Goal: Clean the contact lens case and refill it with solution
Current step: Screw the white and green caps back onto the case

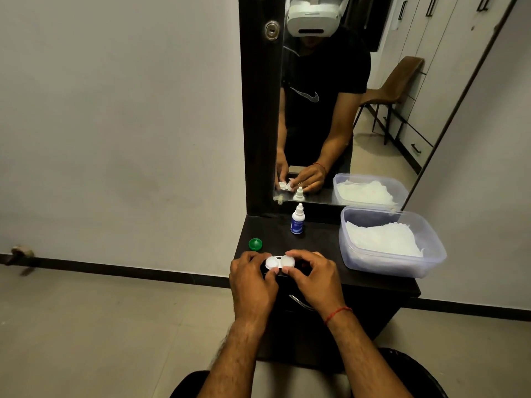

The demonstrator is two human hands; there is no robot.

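A white two-well contact lens case (278, 262) lies at the front of the dark dresser top (321, 242). My left hand (253, 278) grips the case's left end, thumb on its near edge. My right hand (311, 275) curls its fingers round the right well, which has a white cap on it. The left well shows white and round; whether it is capped I cannot tell. A green cap (255, 244) lies alone on the top, left of the case. A small white dropper bottle of solution (298, 220) with a blue label stands upright behind the case, cap on.
A clear plastic tub (431, 254) holding white tissue sits at the right of the dresser top. A mirror (339, 110) rises behind and reflects the person and hands. A drawer handle (300, 301) shows below the front edge. Wall and tiled floor lie to the left.
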